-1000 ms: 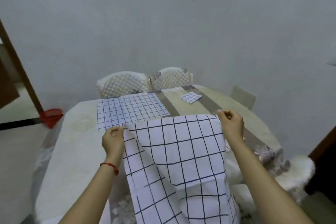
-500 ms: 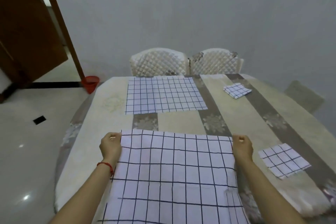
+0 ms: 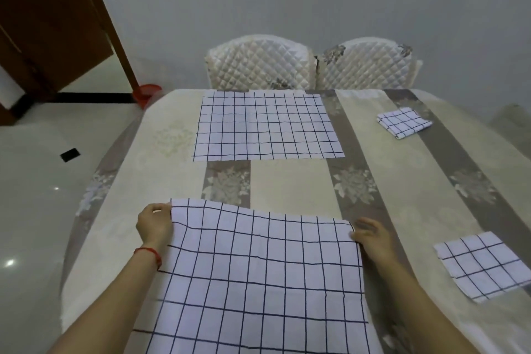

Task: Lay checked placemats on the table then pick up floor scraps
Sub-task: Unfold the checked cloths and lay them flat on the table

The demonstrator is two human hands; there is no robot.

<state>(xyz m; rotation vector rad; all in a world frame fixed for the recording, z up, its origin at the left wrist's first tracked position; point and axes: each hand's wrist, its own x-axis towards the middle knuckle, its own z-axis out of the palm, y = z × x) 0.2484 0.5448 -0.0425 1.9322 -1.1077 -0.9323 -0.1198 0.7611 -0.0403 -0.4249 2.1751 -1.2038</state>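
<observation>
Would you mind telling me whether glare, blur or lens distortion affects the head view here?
Head view: glare spots on the glossy floor; wide-angle bending curves the table edges and door frame; the right hand is slightly motion-blurred, the left hand sharper; the near placemat has soft, even light.

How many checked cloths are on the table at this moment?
4. A spread placemat at the far side before the chairs; a near placemat gripped at its far corners by the left hand and right hand; a folded cloth far right; a small flat cloth near right.
</observation>
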